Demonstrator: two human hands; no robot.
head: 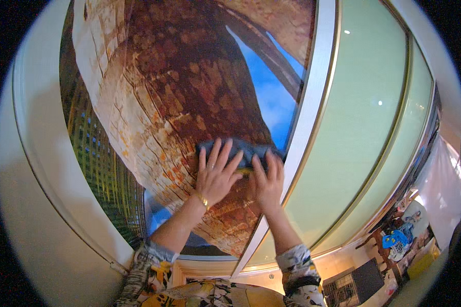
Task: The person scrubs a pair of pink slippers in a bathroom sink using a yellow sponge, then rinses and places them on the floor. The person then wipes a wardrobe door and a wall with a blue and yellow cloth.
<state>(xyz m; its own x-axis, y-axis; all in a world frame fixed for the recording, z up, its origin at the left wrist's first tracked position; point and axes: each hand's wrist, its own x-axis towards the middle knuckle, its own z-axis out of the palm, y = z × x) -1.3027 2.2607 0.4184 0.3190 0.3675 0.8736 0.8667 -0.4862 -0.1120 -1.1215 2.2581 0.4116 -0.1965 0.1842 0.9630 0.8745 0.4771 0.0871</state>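
Observation:
A bunched dark grey-blue cloth [246, 150] lies flat against a large glossy panel [184, 80], which bears a picture of a rough brown trunk or rock with blue sky. Spread fingers of my left hand [217, 178] press on the cloth's left part; a gold-coloured bracelet circles that wrist. On the cloth's right end is my right hand [269, 176], fingers slightly bent, close to the panel's white frame strip [311, 96]. A small yellow patch shows at the cloth's lower edge between the hands. The palms hide part of the picture.
Pale green glossy panels [363, 88] with gold-coloured trim stand to the right. At left is a plain white surface [42, 153] with a dark seam. Farther off at lower right, blue cloth items [397, 238] lie on wooden furniture, near a dark box-like object [367, 280].

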